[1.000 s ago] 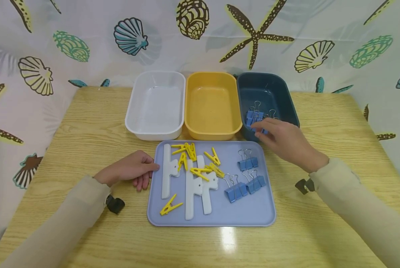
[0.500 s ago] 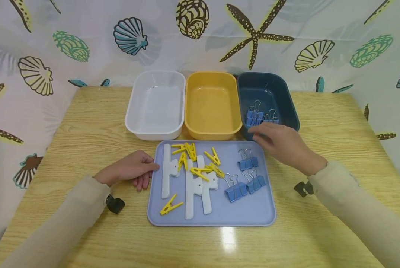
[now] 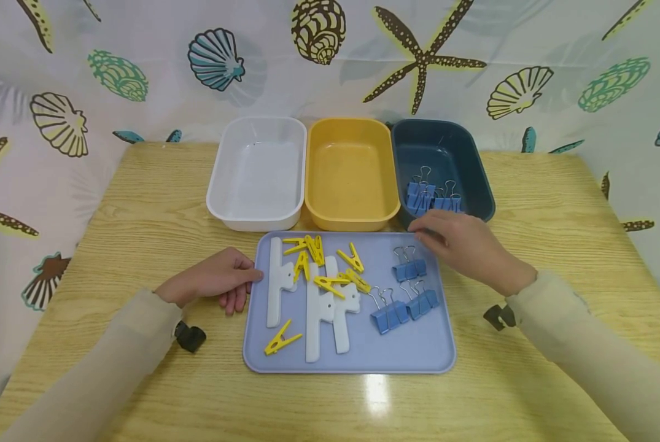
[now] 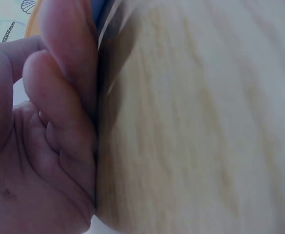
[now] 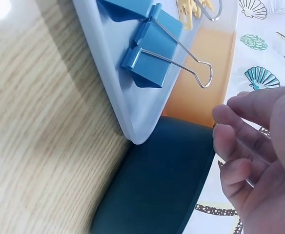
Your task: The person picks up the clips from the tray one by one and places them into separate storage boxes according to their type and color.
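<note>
Just in front of the dark blue bin (image 3: 473,153), my right hand (image 3: 462,242) hovers with loosely bent fingers and nothing between them. Several blue binder clips (image 3: 447,204) lie inside that bin. On the lavender tray (image 3: 385,362), 3 more blue binder clips (image 3: 389,316) sit at the right, with one also large in the right wrist view. My left hand (image 3: 219,279) rests on the table, its foremost digit touching the tray's left rim. White bag clips (image 3: 274,288) and several yellow clothespins (image 3: 282,339) lie across the tray's left and middle.
A white bin (image 3: 260,178) and a yellow bin (image 3: 352,178) stand left of the dark blue one, behind the tray. The wooden table (image 3: 158,245) meets a shell-patterned cloth (image 3: 274,37) at the back and sides.
My right hand has drawn back from over the dark blue bin toward the tray, uncovering more of the binder clips in the bin. The left hand has stayed still.
</note>
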Action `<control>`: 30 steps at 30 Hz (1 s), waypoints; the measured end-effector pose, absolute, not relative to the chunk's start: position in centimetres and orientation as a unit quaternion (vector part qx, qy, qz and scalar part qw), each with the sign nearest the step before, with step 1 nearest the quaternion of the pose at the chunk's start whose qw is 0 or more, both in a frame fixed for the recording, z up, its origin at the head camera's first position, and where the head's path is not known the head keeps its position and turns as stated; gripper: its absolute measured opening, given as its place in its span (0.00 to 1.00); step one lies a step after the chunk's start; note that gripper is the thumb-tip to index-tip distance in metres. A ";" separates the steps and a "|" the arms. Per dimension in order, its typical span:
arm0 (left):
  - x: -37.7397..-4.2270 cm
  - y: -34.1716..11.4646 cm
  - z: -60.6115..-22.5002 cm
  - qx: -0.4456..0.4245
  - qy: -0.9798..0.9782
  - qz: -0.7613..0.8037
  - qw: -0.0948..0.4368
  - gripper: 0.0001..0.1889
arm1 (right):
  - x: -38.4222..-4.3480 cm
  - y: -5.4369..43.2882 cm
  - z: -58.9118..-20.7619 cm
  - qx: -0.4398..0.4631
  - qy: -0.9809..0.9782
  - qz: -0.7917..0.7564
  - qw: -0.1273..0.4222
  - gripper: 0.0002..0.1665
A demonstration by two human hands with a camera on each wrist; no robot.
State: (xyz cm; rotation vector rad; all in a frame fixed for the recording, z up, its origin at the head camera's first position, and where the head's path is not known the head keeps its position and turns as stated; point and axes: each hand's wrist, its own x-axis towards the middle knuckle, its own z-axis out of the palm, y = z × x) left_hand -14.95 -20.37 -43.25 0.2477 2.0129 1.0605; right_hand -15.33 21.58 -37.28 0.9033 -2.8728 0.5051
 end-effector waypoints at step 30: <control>-15.0 -20.4 -43.5 0.097 0.802 0.420 0.414 0.20 | -15.1 21.2 -38.4 0.318 -0.938 0.136 -0.012 0.11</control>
